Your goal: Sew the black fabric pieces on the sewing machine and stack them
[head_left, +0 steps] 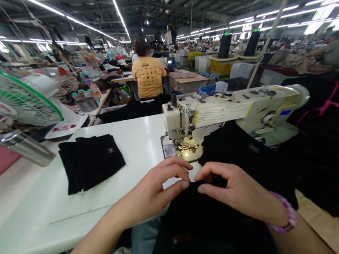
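Black fabric (196,218) hangs over the front edge of the table and down across my lap. My left hand (161,185) pinches its upper edge between thumb and fingers. Close beside it, my right hand (232,185), with a purple bracelet on the wrist, grips the same edge, its fingertips curled and partly hidden by the cloth. Both hands are just in front of the sewing machine (217,111), whose presser foot and needle area (184,145) stand beyond the fingertips. More black cloth with a small label (254,148) lies to the right of the needle plate.
A stack of black cut pieces (93,163) lies on the white table (139,134) at left. Further left are a steel flask (25,148) and a green fan (7,89). Thread cones (224,46) stand behind the machine. A person in a yellow shirt (149,76) sits ahead.
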`<control>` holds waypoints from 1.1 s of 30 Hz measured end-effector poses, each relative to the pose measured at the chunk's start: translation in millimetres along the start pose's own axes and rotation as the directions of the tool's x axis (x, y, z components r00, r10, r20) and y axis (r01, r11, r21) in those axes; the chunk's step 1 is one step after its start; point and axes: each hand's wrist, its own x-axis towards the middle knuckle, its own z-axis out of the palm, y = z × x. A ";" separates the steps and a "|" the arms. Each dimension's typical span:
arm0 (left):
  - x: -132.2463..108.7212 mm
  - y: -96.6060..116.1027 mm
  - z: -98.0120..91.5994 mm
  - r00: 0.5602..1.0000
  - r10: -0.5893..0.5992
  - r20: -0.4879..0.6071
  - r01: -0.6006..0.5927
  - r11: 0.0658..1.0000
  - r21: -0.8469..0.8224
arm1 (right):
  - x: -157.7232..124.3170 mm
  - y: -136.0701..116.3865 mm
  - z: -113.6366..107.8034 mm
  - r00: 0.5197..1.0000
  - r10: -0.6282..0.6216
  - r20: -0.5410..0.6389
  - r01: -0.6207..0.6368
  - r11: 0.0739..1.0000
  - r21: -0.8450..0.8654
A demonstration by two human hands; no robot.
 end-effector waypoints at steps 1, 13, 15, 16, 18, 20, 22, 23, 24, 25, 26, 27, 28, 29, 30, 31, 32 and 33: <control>1.1 2.5 -3.4 0.998 0.028 0.047 -0.029 1.000 0.011 | 0.1 -1.4 -2.0 0.999 0.011 0.034 -0.011 1.000 0.002; 2.2 5.2 18.6 0.872 0.165 -0.460 0.001 0.941 0.340 | 2.6 0.3 1.7 0.990 0.127 0.059 -0.139 0.950 0.280; -3.7 11.3 31.5 0.836 0.197 -0.512 0.015 0.925 0.380 | 2.0 0.4 6.6 0.994 0.113 0.004 -0.110 0.956 0.273; -6.7 14.0 36.8 0.834 0.201 -0.514 0.014 0.923 0.385 | 1.6 0.2 8.7 0.995 0.098 -0.030 -0.087 0.963 0.256; -11.5 17.2 44.6 0.818 0.199 -0.540 0.027 0.924 0.381 | 1.0 -0.5 12.6 0.993 0.068 -0.093 -0.045 0.972 0.230; -13.7 17.6 49.0 0.797 0.179 -0.577 0.047 0.934 0.355 | 0.5 -1.1 15.7 0.989 0.059 -0.138 -0.027 0.974 0.223; -13.4 16.7 50.8 0.787 0.142 -0.600 0.059 0.951 0.303 | -0.1 -1.6 17.9 0.986 0.062 -0.156 -0.026 0.974 0.223; -12.7 16.3 51.1 0.782 0.125 -0.610 0.064 0.959 0.277 | -0.5 -1.9 18.6 0.985 0.060 -0.161 -0.023 0.975 0.220; -12.0 16.2 51.0 0.779 0.106 -0.618 0.070 0.965 0.254 | -0.8 -2.2 19.1 0.985 0.055 -0.162 -0.020 0.977 0.212; -11.3 16.4 50.8 0.776 0.092 -0.624 0.074 0.969 0.234 | -1.3 -2.6 19.4 0.986 0.047 -0.162 -0.014 0.980 0.200; -10.8 16.9 50.4 0.773 0.083 -0.629 0.075 0.973 0.220 | -1.8 -3.1 19.6 0.987 0.035 -0.158 -0.005 0.983 0.186; -10.4 17.6 49.9 0.772 0.077 -0.631 0.074 0.975 0.209 | -2.3 -3.5 19.7 0.987 0.022 -0.156 0.005 0.985 0.171; -10.2 18.4 49.5 0.773 0.073 -0.630 0.072 0.977 0.201 | -2.9 -3.9 19.8 0.988 0.010 -0.154 0.014 0.988 0.155; -10.0 19.3 49.3 0.776 0.073 -0.627 0.068 0.978 0.197 | -3.4 -4.2 19.9 0.988 -0.001 -0.152 0.023 0.990 0.142; -9.9 20.3 49.1 0.777 0.076 -0.625 0.064 0.978 0.198 | -3.8 -4.4 20.0 0.988 -0.011 -0.152 0.031 0.991 0.131; -9.7 21.2 49.1 0.778 0.079 -0.623 0.060 0.978 0.200 | -4.1 -4.6 20.1 0.988 -0.018 -0.153 0.037 0.992 0.122; -9.6 22.2 48.9 0.779 0.082 -0.622 0.059 0.978 0.202 | -4.2 -4.8 19.8 0.988 -0.023 -0.151 0.041 0.993 0.113; -9.8 23.3 48.5 0.778 0.081 -0.623 0.060 0.978 0.201 | -4.1 -5.1 19.2 0.988 -0.030 -0.149 0.045 0.994 0.101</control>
